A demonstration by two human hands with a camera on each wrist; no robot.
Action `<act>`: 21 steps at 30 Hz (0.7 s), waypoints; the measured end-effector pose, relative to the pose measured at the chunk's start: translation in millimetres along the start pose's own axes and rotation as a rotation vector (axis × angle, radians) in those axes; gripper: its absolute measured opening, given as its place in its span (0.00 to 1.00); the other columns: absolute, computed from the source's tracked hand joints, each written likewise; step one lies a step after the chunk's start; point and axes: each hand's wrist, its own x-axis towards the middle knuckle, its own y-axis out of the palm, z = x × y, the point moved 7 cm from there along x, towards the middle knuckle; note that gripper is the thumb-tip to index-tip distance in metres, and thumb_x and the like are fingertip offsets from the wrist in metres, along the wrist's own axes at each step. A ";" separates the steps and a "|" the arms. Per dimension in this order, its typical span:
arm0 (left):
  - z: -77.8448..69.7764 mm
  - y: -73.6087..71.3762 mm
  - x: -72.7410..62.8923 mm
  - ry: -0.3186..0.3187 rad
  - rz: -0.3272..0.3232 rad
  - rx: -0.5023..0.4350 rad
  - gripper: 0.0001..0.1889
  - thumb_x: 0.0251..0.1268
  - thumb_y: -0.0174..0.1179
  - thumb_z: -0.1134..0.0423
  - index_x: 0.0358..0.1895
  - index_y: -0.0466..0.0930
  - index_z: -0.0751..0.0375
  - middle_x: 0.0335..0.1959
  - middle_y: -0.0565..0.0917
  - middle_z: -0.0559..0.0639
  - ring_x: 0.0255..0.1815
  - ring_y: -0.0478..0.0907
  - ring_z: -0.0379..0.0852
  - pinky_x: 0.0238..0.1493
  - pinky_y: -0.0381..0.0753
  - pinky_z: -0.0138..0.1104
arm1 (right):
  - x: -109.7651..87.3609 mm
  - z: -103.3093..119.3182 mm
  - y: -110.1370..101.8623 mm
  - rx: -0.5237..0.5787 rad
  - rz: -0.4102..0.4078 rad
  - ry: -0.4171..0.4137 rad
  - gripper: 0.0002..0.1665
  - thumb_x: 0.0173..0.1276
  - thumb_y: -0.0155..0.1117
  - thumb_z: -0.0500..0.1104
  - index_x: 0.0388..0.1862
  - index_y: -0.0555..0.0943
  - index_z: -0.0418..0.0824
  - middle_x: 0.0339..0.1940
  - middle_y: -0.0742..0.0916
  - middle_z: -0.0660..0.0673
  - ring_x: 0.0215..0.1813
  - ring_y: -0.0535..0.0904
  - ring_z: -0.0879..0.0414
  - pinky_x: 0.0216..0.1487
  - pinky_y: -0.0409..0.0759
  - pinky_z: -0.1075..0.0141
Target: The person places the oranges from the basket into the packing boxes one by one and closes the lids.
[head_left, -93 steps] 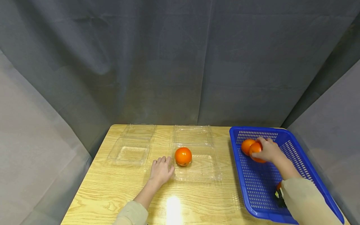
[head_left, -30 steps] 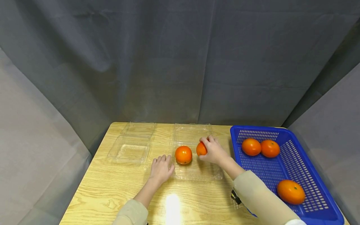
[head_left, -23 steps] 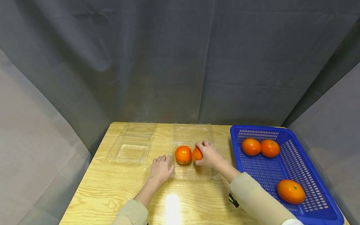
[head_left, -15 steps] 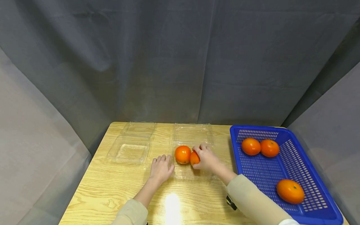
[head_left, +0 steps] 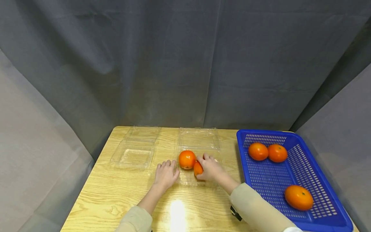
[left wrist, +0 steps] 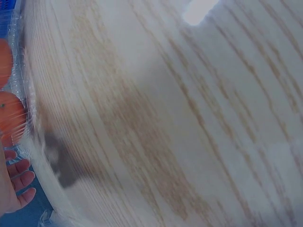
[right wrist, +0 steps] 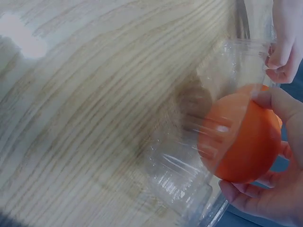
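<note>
My right hand (head_left: 211, 168) grips an orange (right wrist: 239, 142) between thumb and fingers, low over the base of the right clear plastic clamshell box (head_left: 186, 180). Another orange (head_left: 186, 159) sits in that same base, just behind and left of the held one. The lid of this box lies folded back, away from me. At the base's left side rests my left hand (head_left: 166, 175), fingers relaxed and thumb right at the rim. In the right wrist view the box's clear wall partly covers the held orange.
A second clear clamshell box (head_left: 134, 158) lies opened on the left of the wooden table (head_left: 101, 199). On the right, a blue plastic basket (head_left: 252, 199) holds several oranges. Dark grey cloth (head_left: 174, 64) hangs behind the table.
My right hand took an orange from the basket to the right clamshell, then moved it left and towards me, beside the other orange, which shifted slightly left. My left hand stayed at the box.
</note>
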 end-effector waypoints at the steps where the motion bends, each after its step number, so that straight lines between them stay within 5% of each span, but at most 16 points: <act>1: 0.1 0.1 0.0 -0.001 0.000 0.000 0.21 0.65 0.45 0.50 0.55 0.71 0.58 0.43 0.78 0.55 0.43 0.74 0.52 0.46 0.70 0.45 | -0.3 0.2 1.4 0.001 0.002 0.001 0.40 0.43 0.71 0.50 0.57 0.72 0.41 0.48 0.73 0.35 0.46 0.70 0.39 0.36 0.76 0.52; 21: 0.0 0.1 -1.0 0.001 -0.013 -0.002 0.21 0.65 0.44 0.50 0.55 0.71 0.58 0.43 0.78 0.55 0.42 0.74 0.52 0.45 0.70 0.45 | -4.1 3.2 11.9 -0.010 0.043 0.029 0.41 0.46 0.71 0.51 0.61 0.70 0.42 0.50 0.73 0.37 0.49 0.71 0.42 0.40 0.75 0.49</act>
